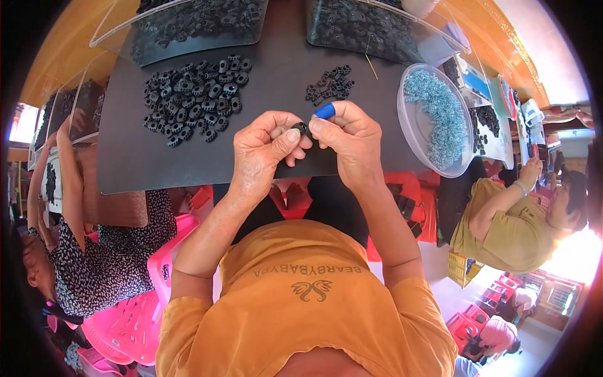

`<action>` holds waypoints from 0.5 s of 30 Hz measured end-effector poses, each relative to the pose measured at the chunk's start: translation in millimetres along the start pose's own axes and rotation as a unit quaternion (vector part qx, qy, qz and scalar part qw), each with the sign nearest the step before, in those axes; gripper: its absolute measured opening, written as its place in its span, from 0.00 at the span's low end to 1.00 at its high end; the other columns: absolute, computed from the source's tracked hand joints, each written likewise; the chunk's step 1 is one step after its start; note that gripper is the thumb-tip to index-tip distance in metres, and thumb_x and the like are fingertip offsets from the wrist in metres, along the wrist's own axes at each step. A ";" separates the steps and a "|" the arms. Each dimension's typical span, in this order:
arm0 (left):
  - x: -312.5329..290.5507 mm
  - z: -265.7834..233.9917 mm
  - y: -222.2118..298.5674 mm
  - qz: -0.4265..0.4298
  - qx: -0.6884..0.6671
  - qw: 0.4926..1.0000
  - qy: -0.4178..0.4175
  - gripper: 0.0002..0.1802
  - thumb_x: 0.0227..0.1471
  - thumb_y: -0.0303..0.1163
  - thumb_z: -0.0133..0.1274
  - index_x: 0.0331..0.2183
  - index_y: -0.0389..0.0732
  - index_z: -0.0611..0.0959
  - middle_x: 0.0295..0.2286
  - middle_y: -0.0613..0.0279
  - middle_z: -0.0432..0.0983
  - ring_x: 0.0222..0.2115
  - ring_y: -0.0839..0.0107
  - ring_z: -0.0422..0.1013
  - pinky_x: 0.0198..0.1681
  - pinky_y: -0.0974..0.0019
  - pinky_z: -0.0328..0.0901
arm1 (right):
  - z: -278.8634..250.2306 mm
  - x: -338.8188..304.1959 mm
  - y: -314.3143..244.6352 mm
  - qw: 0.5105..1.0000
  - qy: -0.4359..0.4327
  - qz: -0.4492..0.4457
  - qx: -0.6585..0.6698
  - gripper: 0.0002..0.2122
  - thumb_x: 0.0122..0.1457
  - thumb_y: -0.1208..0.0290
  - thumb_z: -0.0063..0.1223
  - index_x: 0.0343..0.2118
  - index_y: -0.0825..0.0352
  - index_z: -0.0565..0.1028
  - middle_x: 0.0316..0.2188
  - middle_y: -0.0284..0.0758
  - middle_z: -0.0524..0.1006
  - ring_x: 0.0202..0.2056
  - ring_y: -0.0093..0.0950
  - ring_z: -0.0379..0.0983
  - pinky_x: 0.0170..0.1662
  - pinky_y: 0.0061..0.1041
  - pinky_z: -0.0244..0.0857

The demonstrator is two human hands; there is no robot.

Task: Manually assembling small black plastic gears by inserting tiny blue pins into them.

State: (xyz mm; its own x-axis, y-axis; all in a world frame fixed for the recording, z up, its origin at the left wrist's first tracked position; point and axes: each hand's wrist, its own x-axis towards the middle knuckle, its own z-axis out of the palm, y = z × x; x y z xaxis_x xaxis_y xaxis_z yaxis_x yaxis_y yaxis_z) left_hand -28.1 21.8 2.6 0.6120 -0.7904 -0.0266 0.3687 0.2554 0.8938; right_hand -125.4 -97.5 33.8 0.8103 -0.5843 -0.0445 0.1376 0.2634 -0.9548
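Over the near part of the dark table, both my hands meet at a small black plastic part [301, 127]. My left hand [267, 141] is closed, pinching the part between thumb and fingers. From the other side my right hand [352, 141] is closed too, its thumb and index finger pressed together at the part's right edge. A blue finger cover [325, 112] sits on my right index fingertip. Whether the right fingers also hold something smaller is hidden. Beyond my hands lie a small pile of black pieces [330, 84] and, farther left, a larger pile of black slotted parts [195, 97].
A round clear tub [405, 135] of light blue small pieces stands at the right. Clear bins of black parts [201, 25] [364, 31] line the far edge. A thin brass-coloured rod [372, 66] lies near them. Co-workers sit left [113, 251] and right [509, 226].
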 end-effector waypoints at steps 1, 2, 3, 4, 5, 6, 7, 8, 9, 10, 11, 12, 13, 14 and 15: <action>-0.4 0.0 0.5 0.000 0.000 1.000 0.000 0.09 0.55 0.24 0.51 0.38 0.32 0.76 0.26 0.60 0.77 0.22 0.80 0.70 0.25 0.78 0.66 | 0.3 -0.3 0.9 1.000 0.000 0.000 0.000 0.04 0.53 0.79 0.56 0.31 0.70 0.75 0.25 0.30 0.75 0.26 0.15 0.67 0.29 0.15 0.60; -0.8 0.1 1.1 -0.004 0.002 1.000 0.001 0.09 0.55 0.24 0.51 0.38 0.31 0.77 0.26 0.60 0.77 0.23 0.80 0.70 0.25 0.78 0.66 | 0.4 -0.6 1.9 1.000 0.004 -0.005 -0.006 0.05 0.53 0.79 0.56 0.33 0.70 0.75 0.26 0.30 0.75 0.26 0.15 0.67 0.29 0.14 0.60; -0.9 0.2 1.5 -0.007 0.005 1.000 0.001 0.09 0.55 0.24 0.51 0.39 0.31 0.77 0.26 0.60 0.77 0.23 0.80 0.70 0.25 0.78 0.65 | 0.5 -0.8 2.5 1.000 0.009 -0.011 -0.013 0.06 0.53 0.78 0.56 0.34 0.70 0.76 0.26 0.30 0.75 0.26 0.15 0.67 0.29 0.14 0.60; -0.9 0.3 1.4 -0.007 0.005 1.000 0.001 0.09 0.55 0.24 0.51 0.39 0.31 0.77 0.26 0.60 0.77 0.23 0.80 0.70 0.25 0.78 0.65 | 0.5 -0.9 2.6 1.000 0.009 -0.011 -0.013 0.06 0.53 0.78 0.56 0.34 0.70 0.76 0.26 0.30 0.75 0.26 0.15 0.67 0.29 0.14 0.60; -0.9 0.4 1.2 -0.006 0.003 1.000 0.005 0.10 0.54 0.25 0.52 0.39 0.31 0.77 0.26 0.59 0.78 0.22 0.79 0.71 0.25 0.78 0.66 | 0.5 -0.9 2.7 0.999 0.010 -0.017 -0.037 0.06 0.54 0.78 0.55 0.35 0.71 0.76 0.26 0.30 0.76 0.27 0.15 0.68 0.30 0.14 0.61; -0.9 0.5 0.9 -0.006 0.002 1.000 0.008 0.10 0.53 0.25 0.52 0.38 0.31 0.78 0.26 0.59 0.78 0.22 0.78 0.71 0.25 0.77 0.66 | 0.3 -1.1 2.7 0.998 0.011 -0.023 -0.061 0.07 0.54 0.78 0.55 0.36 0.71 0.76 0.27 0.30 0.76 0.27 0.15 0.68 0.31 0.14 0.62; -1.1 0.3 0.9 -0.006 0.002 1.000 0.009 0.10 0.53 0.25 0.52 0.38 0.31 0.78 0.26 0.59 0.78 0.22 0.78 0.71 0.25 0.77 0.66 | 0.0 -1.5 2.4 0.998 0.011 -0.023 -0.061 0.07 0.54 0.78 0.55 0.36 0.71 0.76 0.27 0.30 0.76 0.27 0.15 0.68 0.31 0.14 0.62; -1.4 -0.1 0.9 -0.005 0.003 1.000 0.007 0.10 0.54 0.25 0.52 0.38 0.31 0.78 0.26 0.60 0.78 0.22 0.79 0.70 0.25 0.78 0.66 | -0.5 -2.0 1.8 0.997 0.000 -0.028 -0.069 0.07 0.55 0.78 0.55 0.36 0.71 0.76 0.27 0.30 0.76 0.28 0.15 0.69 0.32 0.15 0.63; -1.6 -0.3 0.8 -0.004 0.004 1.000 0.006 0.10 0.54 0.25 0.51 0.39 0.31 0.78 0.26 0.61 0.77 0.23 0.81 0.70 0.25 0.79 0.65 | -1.2 -2.3 1.3 0.996 -0.011 -0.033 -0.076 0.06 0.55 0.79 0.54 0.36 0.71 0.76 0.28 0.30 0.76 0.30 0.15 0.70 0.34 0.15 0.65; -1.6 -0.3 1.0 -0.004 0.003 1.000 0.006 0.10 0.54 0.25 0.51 0.39 0.31 0.78 0.26 0.61 0.77 0.23 0.81 0.70 0.25 0.79 0.65 | -1.9 -2.3 1.1 0.996 -0.011 -0.033 -0.077 0.06 0.55 0.79 0.54 0.36 0.71 0.76 0.28 0.30 0.76 0.30 0.15 0.70 0.34 0.15 0.65; -1.5 -0.2 1.4 -0.005 0.014 1.000 0.008 0.09 0.54 0.25 0.52 0.38 0.32 0.78 0.25 0.62 0.77 0.23 0.81 0.69 0.24 0.79 0.65 | -2.6 -2.4 0.8 0.996 -0.019 -0.038 -0.081 0.06 0.54 0.81 0.54 0.36 0.72 0.76 0.29 0.30 0.76 0.31 0.15 0.71 0.36 0.16 0.66; -1.6 -0.2 1.5 -0.007 0.025 1.000 0.010 0.09 0.54 0.25 0.52 0.38 0.32 0.78 0.25 0.64 0.77 0.22 0.82 0.69 0.24 0.80 0.64 | -3.5 -2.5 0.7 0.995 -0.028 -0.043 -0.084 0.06 0.54 0.82 0.54 0.36 0.72 0.76 0.29 0.30 0.76 0.32 0.16 0.71 0.37 0.17 0.66; -1.7 -0.3 1.1 -0.007 0.025 1.000 0.010 0.09 0.54 0.25 0.52 0.38 0.32 0.78 0.25 0.64 0.77 0.22 0.82 0.69 0.24 0.80 0.64 | -4.6 -1.9 0.5 0.995 -0.027 -0.042 -0.084 0.06 0.54 0.82 0.54 0.36 0.72 0.76 0.29 0.30 0.76 0.32 0.16 0.71 0.37 0.17 0.66; -2.1 -0.3 0.8 -0.003 0.035 0.999 0.014 0.09 0.54 0.26 0.52 0.38 0.33 0.79 0.25 0.65 0.76 0.22 0.83 0.68 0.24 0.80 0.63 | -5.8 -0.4 0.1 0.992 -0.037 -0.051 -0.112 0.05 0.54 0.83 0.52 0.35 0.72 0.74 0.28 0.31 0.76 0.30 0.16 0.72 0.35 0.16 0.67; -2.3 0.0 0.5 0.001 0.044 0.999 0.017 0.09 0.54 0.26 0.53 0.37 0.33 0.79 0.25 0.66 0.76 0.22 0.84 0.67 0.24 0.81 0.63 | -7.2 0.7 -0.8 0.987 -0.046 -0.059 -0.140 0.05 0.54 0.84 0.51 0.34 0.73 0.73 0.26 0.31 0.76 0.29 0.16 0.72 0.33 0.16 0.67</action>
State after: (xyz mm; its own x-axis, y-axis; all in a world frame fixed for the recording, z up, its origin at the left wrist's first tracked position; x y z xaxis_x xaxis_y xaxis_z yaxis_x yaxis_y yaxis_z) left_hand -29.3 23.7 3.1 0.6367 -0.7702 -0.0381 0.3052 0.2063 0.9297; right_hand -129.0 -103.6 32.4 0.8479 -0.5232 0.0858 0.0815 -0.0313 -0.9962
